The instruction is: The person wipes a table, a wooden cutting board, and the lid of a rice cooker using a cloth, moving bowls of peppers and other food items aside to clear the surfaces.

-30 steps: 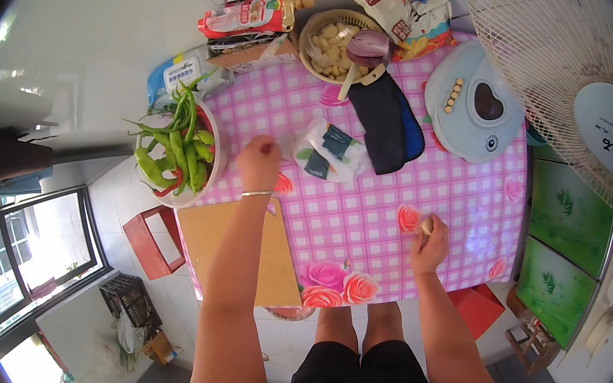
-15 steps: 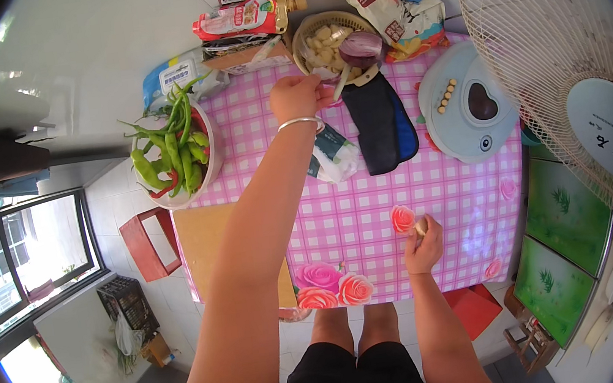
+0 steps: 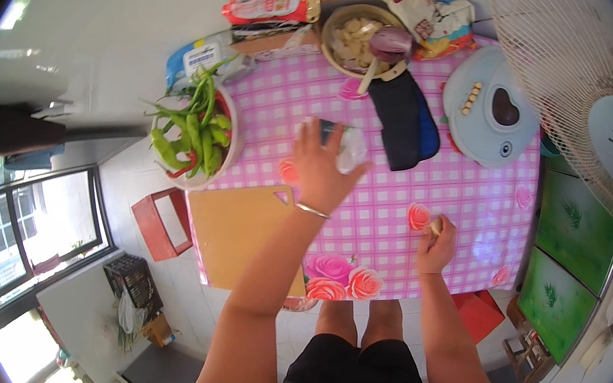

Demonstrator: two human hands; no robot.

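Observation:
My left hand (image 3: pixel 322 165) reaches over the table with its fingers spread and holds nothing. Beneath and beside it lies a soft dark-and-white plastic packet (image 3: pixel 351 149), partly hidden by the hand. Close to the table's front, my right hand (image 3: pixel 436 250) is closed on a small pale piece that looks like a garlic clove (image 3: pixel 436 228). At the back, a round beige basket (image 3: pixel 327 45) contains several pale cloves and a cut purple onion (image 3: pixel 390 43). A black pouch with a blue side (image 3: pixel 399 120) lies just in front of the basket.
At left stand a white bowl (image 3: pixel 236 131) of green and red peppers (image 3: pixel 195 138) and a wooden cutting board (image 3: pixel 237 219). Along the wall are a box (image 3: pixel 274 41), a red pouch (image 3: pixel 272 6) and a snack bag (image 3: pixel 429 16). A light-blue lidded appliance (image 3: pixel 479 132) and a fan (image 3: pixel 576 82) occupy the right.
My left hand has drawn back from the basket toward me and opened over the packet. My right hand stays near the table's front with the garlic clove. The view has shifted slightly.

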